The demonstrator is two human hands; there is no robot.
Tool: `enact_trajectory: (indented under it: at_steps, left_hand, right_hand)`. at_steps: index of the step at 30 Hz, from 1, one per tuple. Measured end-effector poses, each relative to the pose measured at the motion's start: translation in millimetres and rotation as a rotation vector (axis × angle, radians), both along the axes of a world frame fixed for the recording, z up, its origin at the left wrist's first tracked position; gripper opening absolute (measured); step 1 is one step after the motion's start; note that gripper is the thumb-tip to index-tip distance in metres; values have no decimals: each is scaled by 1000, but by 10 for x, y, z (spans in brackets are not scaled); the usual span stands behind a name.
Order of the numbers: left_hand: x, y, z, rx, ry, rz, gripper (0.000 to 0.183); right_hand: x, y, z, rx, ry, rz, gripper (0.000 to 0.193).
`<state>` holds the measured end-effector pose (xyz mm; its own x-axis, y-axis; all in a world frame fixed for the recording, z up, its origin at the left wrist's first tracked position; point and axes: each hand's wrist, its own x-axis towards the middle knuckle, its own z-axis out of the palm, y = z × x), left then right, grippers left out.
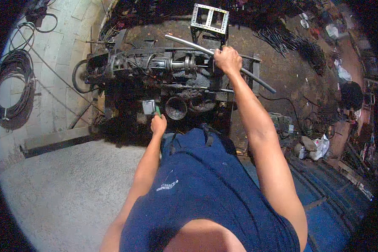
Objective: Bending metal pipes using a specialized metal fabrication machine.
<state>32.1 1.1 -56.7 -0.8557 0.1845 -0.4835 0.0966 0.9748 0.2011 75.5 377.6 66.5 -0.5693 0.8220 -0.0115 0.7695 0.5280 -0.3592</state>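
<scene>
My right hand (228, 60) is closed round a long grey metal pipe (258, 79). The pipe lies slantwise above the right part of a dark, grimy machine (130, 65), its far end to the left and its near end to the right. Lower and to the left, my left hand (158, 124) is closed on a green-handled tool (158, 111) with a square, pale grey head. That head hangs over the near side of the machine, left of a round metal cup (175, 108). A shiny cylindrical shaft (159, 64) runs along the machine's middle, with grey shavings (197, 80) below it.
Behind the machine stands a perforated metal frame (210, 19). Dark rods (275, 42) lie heaped on the floor to its right. Coiled cable (12, 90) hangs at the left wall. A motor-like unit (281, 124) and a white plastic bag (320, 147) sit at right.
</scene>
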Motion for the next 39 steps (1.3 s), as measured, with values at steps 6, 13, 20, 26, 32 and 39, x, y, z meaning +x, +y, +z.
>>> enact_trajectory:
  at_steps: [6,13,20,26,32,39]
  left_hand:
    - [20,40,8,-28,55,-60,36]
    - [3,15,-22,-54,22,-33,35]
    - [-104,3,-101,-137,-124,-109,35]
    - [-250,-126,-550,-194,-300,-100,33]
    - [-324,-178,-1151,-247,-677,-343,26]
    - [-84,-544,-2003,-124,-416,97,41]
  right_hand:
    - [-56,-69,65,-36,-38,-8,45]
    - [11,-8,36,-49,-37,-24,46]
    - [-2,5,-21,25,-5,1,45]
    - [-101,-77,24,5,-40,8,45]
    - [-66,-81,35,1,-86,-44,45]
    - [-110,-24,-67,78,18,-13,44]
